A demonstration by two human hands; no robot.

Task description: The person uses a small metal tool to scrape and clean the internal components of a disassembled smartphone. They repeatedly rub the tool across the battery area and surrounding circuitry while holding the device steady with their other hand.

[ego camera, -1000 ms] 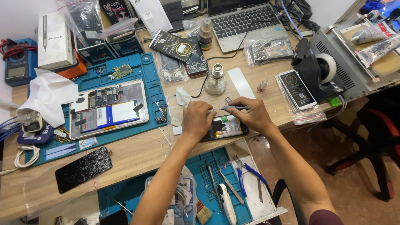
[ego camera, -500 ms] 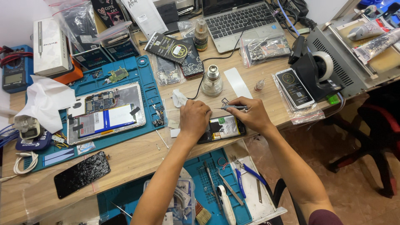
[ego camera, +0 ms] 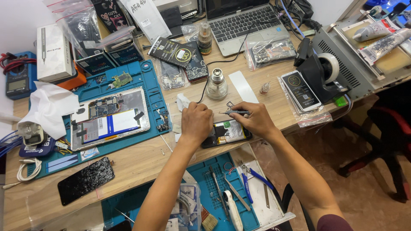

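Matt wooden table (ego camera: 141,160), blue rubbery mat (ego camera: 152,92), glossy cracked glass screen (ego camera: 85,179), crumpled white tissue (ego camera: 49,107).
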